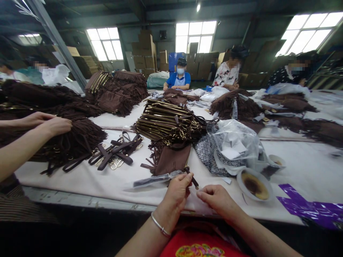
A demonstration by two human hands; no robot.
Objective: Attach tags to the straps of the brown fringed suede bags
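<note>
On the white surface (302, 160) lay a brown pouch (173, 160), by whose near corner our left hand (177, 191) pinched a dark strap (195, 182), our right hand (219, 200) pinching just beside it, on what we couldn't tell.

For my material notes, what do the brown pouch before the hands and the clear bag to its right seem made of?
Brown pouch: perhaps suede or imitation, matte; it is fringed and hardly shiny.
Clear bag: probably glossy plastic film; see-through, wrinkled, with bright highlights.
</note>
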